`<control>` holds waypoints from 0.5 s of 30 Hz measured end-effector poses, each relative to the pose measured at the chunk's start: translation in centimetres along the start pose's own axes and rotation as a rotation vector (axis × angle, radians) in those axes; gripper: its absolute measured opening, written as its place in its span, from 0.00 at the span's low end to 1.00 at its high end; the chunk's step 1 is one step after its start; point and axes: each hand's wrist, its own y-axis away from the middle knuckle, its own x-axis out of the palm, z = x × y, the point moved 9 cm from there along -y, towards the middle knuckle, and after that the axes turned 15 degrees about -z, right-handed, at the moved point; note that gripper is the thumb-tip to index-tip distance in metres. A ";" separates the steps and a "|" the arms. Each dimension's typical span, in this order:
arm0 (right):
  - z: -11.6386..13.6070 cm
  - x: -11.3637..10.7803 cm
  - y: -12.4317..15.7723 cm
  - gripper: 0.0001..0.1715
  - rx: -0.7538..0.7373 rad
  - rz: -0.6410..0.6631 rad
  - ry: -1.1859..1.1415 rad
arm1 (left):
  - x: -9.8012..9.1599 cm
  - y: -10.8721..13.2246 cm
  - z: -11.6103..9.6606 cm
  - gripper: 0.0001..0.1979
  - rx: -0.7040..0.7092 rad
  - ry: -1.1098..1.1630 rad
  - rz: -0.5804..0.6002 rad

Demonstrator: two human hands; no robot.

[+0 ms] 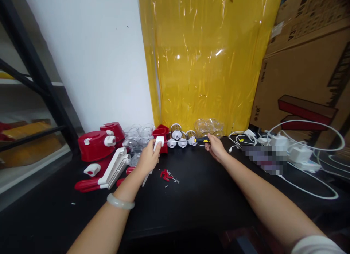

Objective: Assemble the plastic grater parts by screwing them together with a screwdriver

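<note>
Your left hand (149, 158) grips the white part (159, 139) and your right hand (216, 148) the screwdriver (201, 140), which may slip if tilted.

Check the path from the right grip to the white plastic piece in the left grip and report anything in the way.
Nothing visible blocks it. The screwdriver held in the right grip extends straight to the white plastic piece in the left grip; the grater drums sit behind the shaft.
</note>
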 end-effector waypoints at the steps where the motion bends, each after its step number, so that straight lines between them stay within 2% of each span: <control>1: 0.0 -0.1 0.0 0.25 -0.006 0.004 0.014 | 0.0 0.0 -0.1 0.20 0.013 -0.019 0.001; 6: -0.2 -0.5 -0.3 0.29 -0.035 -0.003 0.098 | -0.1 0.1 -0.4 0.21 0.032 -0.060 0.001; 15: -0.4 -0.8 0.0 0.29 -0.011 -0.013 0.213 | -0.1 0.1 -0.2 0.21 0.027 -0.069 0.001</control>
